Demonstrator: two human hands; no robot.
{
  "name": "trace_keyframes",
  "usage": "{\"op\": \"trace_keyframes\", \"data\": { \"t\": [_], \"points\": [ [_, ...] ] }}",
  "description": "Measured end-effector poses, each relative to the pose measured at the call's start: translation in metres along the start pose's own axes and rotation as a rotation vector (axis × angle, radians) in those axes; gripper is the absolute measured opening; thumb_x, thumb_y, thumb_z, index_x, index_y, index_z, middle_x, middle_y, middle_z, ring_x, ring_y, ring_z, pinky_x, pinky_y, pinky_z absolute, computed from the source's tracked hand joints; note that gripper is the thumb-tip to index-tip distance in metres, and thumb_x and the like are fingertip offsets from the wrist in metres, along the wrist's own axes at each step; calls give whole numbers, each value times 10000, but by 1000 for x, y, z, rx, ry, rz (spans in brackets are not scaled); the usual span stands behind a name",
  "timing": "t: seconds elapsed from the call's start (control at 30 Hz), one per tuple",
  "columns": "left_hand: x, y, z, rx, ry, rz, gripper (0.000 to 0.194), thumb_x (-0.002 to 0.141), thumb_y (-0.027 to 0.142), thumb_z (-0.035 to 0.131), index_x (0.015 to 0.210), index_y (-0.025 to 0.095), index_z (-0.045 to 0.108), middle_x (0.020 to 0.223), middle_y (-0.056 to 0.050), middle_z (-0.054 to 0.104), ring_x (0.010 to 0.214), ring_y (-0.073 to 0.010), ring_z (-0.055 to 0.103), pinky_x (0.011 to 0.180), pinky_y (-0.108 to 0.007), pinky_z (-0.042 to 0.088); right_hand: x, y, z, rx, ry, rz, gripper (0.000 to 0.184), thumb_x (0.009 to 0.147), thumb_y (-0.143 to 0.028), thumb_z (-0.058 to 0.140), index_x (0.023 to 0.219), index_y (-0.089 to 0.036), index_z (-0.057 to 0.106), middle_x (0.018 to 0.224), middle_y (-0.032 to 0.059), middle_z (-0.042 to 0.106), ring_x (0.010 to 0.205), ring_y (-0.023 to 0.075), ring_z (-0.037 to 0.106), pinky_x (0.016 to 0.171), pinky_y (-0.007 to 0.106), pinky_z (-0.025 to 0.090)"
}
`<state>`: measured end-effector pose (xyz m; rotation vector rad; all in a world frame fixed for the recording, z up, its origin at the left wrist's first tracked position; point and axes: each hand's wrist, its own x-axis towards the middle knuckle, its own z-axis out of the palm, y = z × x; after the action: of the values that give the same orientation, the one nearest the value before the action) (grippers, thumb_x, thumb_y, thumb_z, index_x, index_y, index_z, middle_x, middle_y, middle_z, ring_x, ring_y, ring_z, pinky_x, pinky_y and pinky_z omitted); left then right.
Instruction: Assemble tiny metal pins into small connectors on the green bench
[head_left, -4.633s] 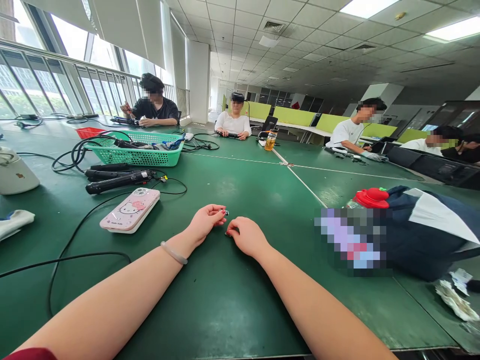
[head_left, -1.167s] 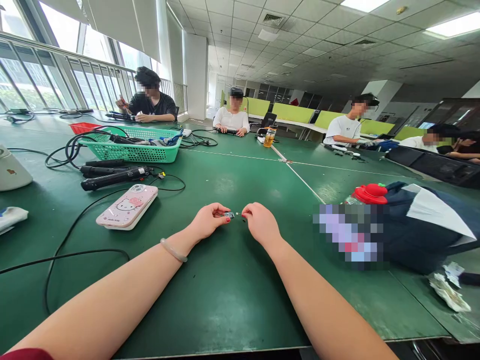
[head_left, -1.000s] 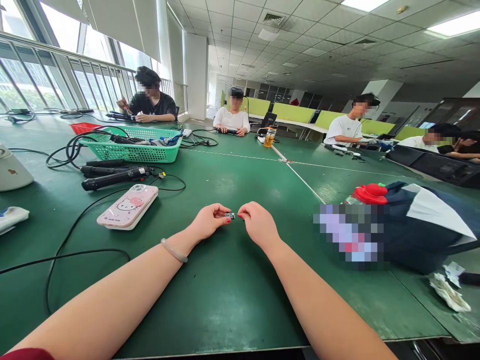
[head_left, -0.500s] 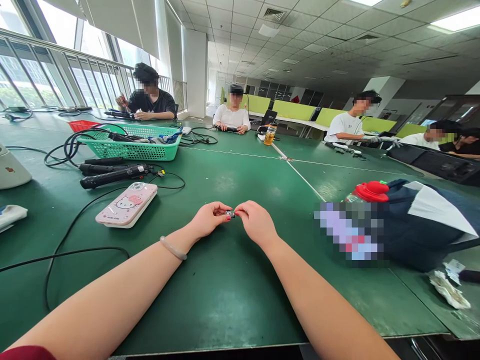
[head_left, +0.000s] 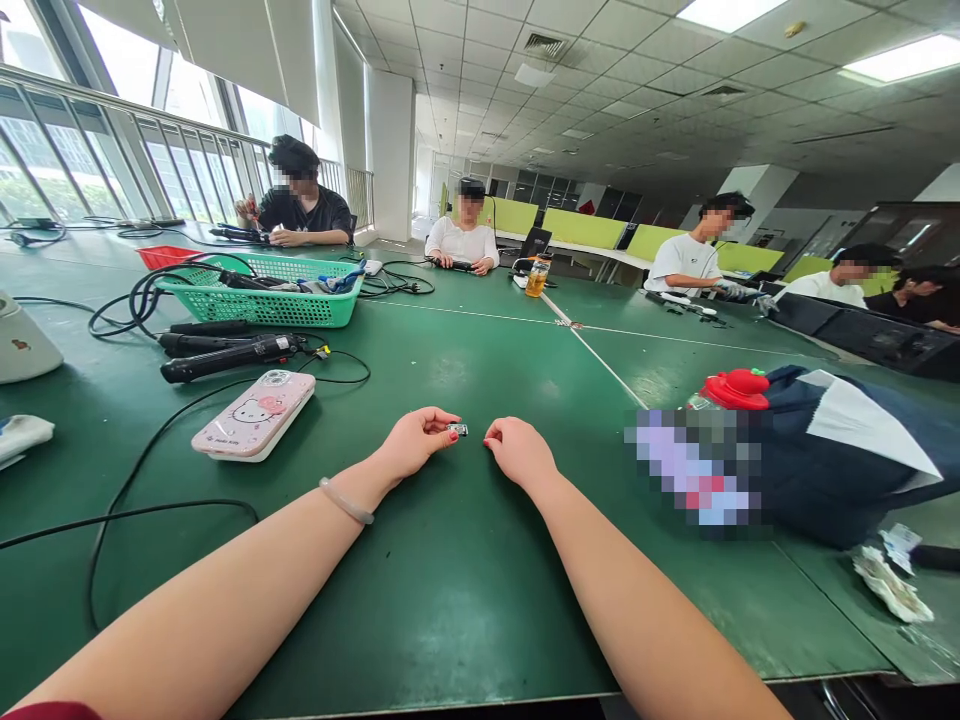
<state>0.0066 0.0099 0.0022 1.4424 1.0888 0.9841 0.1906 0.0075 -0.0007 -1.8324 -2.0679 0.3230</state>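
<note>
Small flat rectangular piece, dark and silvery-white: one, at centre, in the left hand; its exposed end points toward the right hand, just beyond the fingertips. Markings too small to read.

Left hand: bare, red nails, pale translucent bangle at the wrist. Thumb and fingers closed in a pinch on the piece.

Right hand: bare, red nails, fingers curled and thumb near the forefinger. Set to the right of the piece, a narrow gap between, not touching it. Whether anything small sits within the fingertips cannot be told.

Support: broad table with smooth dark green top, both hands low over it; contact with the surface unclear.

Left of the left hand, well apart from the piece: phone in a glossy pink case with cartoon cat print, lying flat, back upward. Beyond it, black cylindrical tools, lying beside a mint-green perforated plastic basket.

Right of the right hand, well apart: dark navy fabric bag, near a bright red bottle lid.
</note>
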Motion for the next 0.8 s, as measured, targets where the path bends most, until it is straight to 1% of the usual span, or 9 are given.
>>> {"op": "trace_keyframes", "data": {
  "t": [0.1, 0.27, 0.47, 0.63, 0.7, 0.8],
  "points": [
    [0, 0, 0, -6, -1, 6, 292, 636, 202, 704, 907, 139, 616, 881, -69, 690, 767, -138, 610, 759, -290, 476, -1, -2, -1, 11, -2, -11, 124, 786, -196, 527, 689, -202, 604, 827, 8, 608, 701, 117, 527, 599, 231, 347],
    [0, 0, 0, -9, 2, 2, 294, 632, 207, 708, 902, 134, 618, 879, -73, 691, 767, -141, 614, 758, -292, 475, -3, -3, -2, 65, -45, -22, 142, 785, -200, 531, 686, -212, 632, 798, 9, 633, 700, 125, 547, 609, 234, 364],
    [1, -3, -1, 3, -3, 4, 286, 644, 189, 690, 914, 134, 613, 866, -67, 684, 758, -133, 607, 756, -287, 473, -3, -2, -2, 83, -73, 0, 78, 744, -195, 576, 682, -206, 623, 810, 10, 633, 664, 117, 539, 569, 223, 361],
    [2, -6, -2, 13, -9, 10, 275, 658, 200, 677, 920, 143, 618, 855, -61, 681, 758, -133, 607, 761, -288, 472, -4, -4, -3, 89, -94, 26, 109, 752, -218, 573, 647, -193, 588, 772, 13, 622, 622, 113, 523, 541, 227, 350],
    [3, -7, -2, 14, -12, 17, 281, 651, 205, 684, 917, 145, 621, 844, -57, 680, 755, -133, 607, 761, -290, 473, -5, -4, -3, 89, -77, 14, 132, 756, -226, 571, 630, -188, 576, 761, 16, 613, 621, 115, 516, 547, 231, 349],
    [2, -6, -1, 14, -14, 32, 301, 632, 217, 702, 914, 148, 623, 839, -52, 681, 750, -133, 609, 768, -295, 472, -6, -5, -4, 117, 13, -45, 143, 773, -228, 550, 637, -187, 565, 767, 15, 595, 642, 118, 509, 575, 236, 355]
  ]
}}
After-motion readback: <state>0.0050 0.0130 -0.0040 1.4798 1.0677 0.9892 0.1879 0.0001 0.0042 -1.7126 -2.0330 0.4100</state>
